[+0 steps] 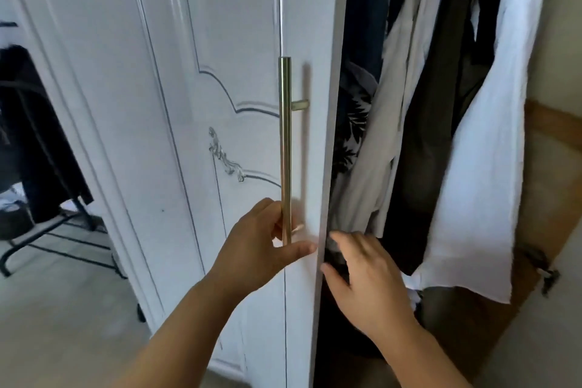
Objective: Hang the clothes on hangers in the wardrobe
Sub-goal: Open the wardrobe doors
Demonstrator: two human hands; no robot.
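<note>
While I watch through the head camera, the white wardrobe door point(195, 79) fills the left and middle of the view, its free edge standing just beside the hanging clothes. Beyond that edge, inside the wardrobe, the clothes point(419, 110) hang packed together: a white garment point(482, 173) nearest the right side, a dark olive one point(422, 148) next to it, a pale grey shirt point(374, 142), then a dark leaf-print piece point(349, 123) closest to the door. On the door near its free edge runs a long brass bar handle point(286, 142), upright. My left hand point(264, 249) curls its fingers round the bottom end of that handle, thumb stretched toward the door's edge. My right hand point(362, 274) is spread, fingers straight, touching the dark fabric at the lower hems just inside the door edge. At the far left a black rack point(47, 224) stands on the floor with dark cloth over it.
</note>
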